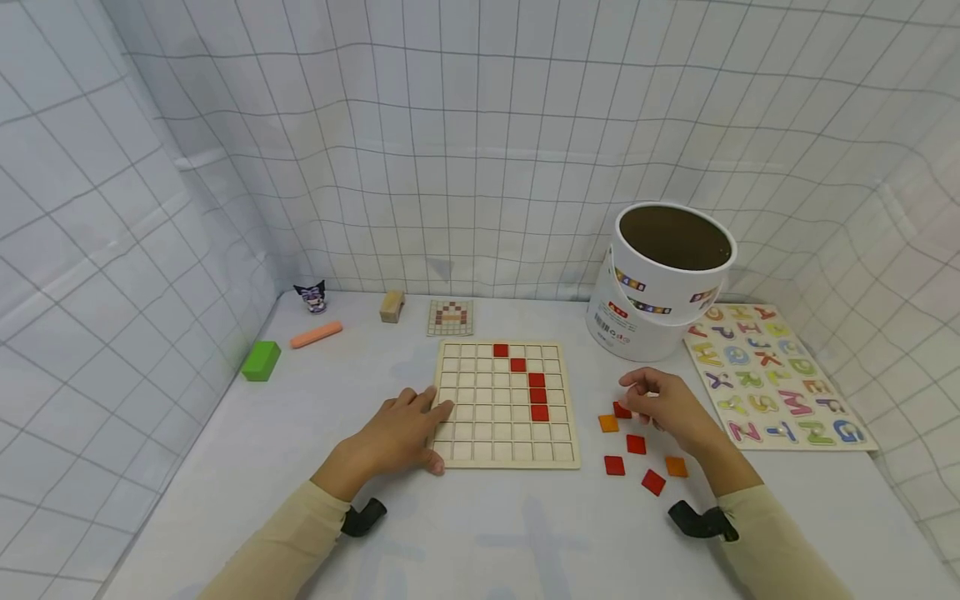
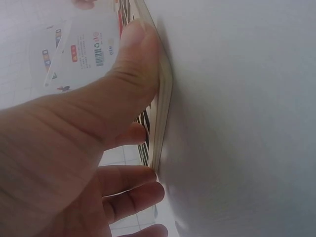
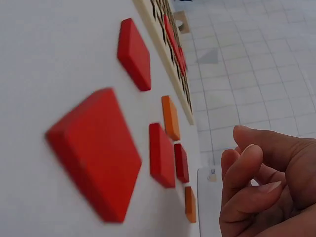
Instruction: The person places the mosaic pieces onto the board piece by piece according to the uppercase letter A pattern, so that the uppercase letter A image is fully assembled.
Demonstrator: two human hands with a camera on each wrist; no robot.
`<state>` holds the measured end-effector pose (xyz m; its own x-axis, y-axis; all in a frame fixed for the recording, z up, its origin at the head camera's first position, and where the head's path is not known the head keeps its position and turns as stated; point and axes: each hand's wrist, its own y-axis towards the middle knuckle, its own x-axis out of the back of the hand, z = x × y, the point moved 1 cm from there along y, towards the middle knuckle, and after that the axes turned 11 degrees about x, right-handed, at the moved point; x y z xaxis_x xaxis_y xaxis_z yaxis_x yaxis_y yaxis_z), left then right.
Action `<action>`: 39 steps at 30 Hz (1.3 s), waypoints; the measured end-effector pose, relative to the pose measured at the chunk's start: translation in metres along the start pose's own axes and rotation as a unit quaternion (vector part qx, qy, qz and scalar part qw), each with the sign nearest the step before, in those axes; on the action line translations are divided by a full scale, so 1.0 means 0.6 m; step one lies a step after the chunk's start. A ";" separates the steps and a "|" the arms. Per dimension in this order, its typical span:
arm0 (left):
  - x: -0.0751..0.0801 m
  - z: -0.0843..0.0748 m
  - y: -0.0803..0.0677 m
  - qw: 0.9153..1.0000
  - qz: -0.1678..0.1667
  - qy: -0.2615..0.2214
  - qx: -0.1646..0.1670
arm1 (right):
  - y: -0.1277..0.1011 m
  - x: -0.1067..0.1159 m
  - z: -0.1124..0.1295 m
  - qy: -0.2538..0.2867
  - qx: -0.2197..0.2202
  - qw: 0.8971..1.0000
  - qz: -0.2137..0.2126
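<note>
Right of centre in the head view, loose tiles [image 1: 636,444] lie just beside the right hand [image 1: 669,408], the nearer one, loosely curled and seemingly empty; the board [image 1: 482,433] sits left of them, the relaxed left hand [image 1: 396,432] touching its left edge.

From the head, the bench [image 1: 465,521] is viewed forward and down; from each wrist, close and sideways-tilted; the board [image 1: 483,433] is shared by all.

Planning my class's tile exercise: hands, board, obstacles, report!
Left hand touching left edge of board. Right hand near loose tiles, holding nothing visible. Five red tiles on board. Bucket farther back, apparently not obstructing.
</note>
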<state>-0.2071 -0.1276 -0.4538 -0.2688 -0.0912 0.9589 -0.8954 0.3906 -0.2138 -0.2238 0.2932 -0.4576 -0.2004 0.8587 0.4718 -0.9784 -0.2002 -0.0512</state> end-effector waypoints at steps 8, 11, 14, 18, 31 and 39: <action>0.001 0.001 0.001 1.000 0.002 -0.004 0.002 | -0.008 0.012 -0.026 -0.043 -0.019 0.999 0.025; 0.000 0.001 0.002 1.000 0.002 -0.002 0.002 | -0.007 0.012 -0.030 -0.066 -0.016 0.997 0.032; -0.001 0.001 0.002 1.000 0.003 0.000 0.002 | -0.007 0.010 -0.035 -0.088 -0.018 0.995 0.036; -0.002 0.001 0.001 1.000 0.003 -0.002 0.003 | -0.007 0.005 -0.040 -0.097 -0.025 0.994 0.037; -0.005 0.002 0.003 1.000 -0.004 0.003 -0.001 | -0.009 -0.002 -0.032 -0.102 -0.029 0.994 0.028; -0.004 0.003 0.002 1.000 -0.004 0.003 0.002 | -0.010 0.004 -0.032 -0.081 -0.024 0.996 0.022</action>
<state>-0.2080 -0.1284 -0.4569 -0.2602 -0.0886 0.9615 -0.8984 0.3870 -0.2075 -0.2196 0.3051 -0.4731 -0.2360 0.7611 0.6042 -0.9710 -0.2092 -0.1156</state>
